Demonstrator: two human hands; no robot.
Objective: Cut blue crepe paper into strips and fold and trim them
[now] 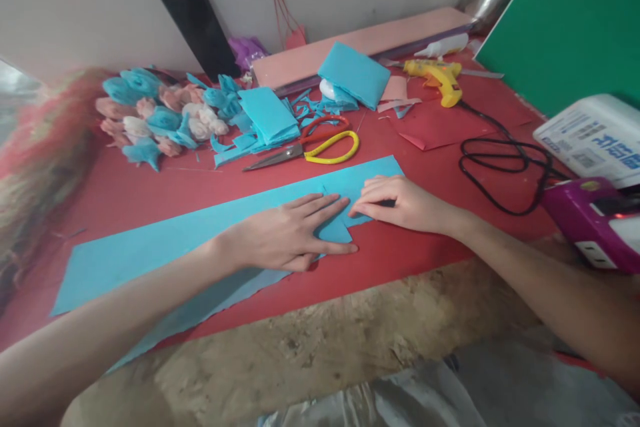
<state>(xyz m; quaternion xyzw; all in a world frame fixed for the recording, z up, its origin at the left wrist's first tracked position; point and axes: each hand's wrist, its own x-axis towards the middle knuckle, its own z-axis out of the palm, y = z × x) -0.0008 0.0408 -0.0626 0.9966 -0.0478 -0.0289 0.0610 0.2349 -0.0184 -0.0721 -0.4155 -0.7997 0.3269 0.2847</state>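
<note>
A long strip of blue paper [165,240] lies slantwise across the red table covering, with a second blue layer showing below it toward the near edge. My left hand [287,232] lies flat on the paper with its fingers spread, the fingertips near the paper's right part. Close to its right, my right hand [400,203] is closed, thumb and fingers bent together over the paper's right end; whatever the fingertips hold is too small to make out. Scissors [310,150] with red and yellow handles rest just beyond the paper.
Paper flowers [165,117] are heaped at the back left. Folded blue paper [354,73] and scraps lie at the back middle. A yellow glue gun [440,77] trails a black cable [505,157] toward a purple power socket [583,220]. A green board [575,27] leans at right.
</note>
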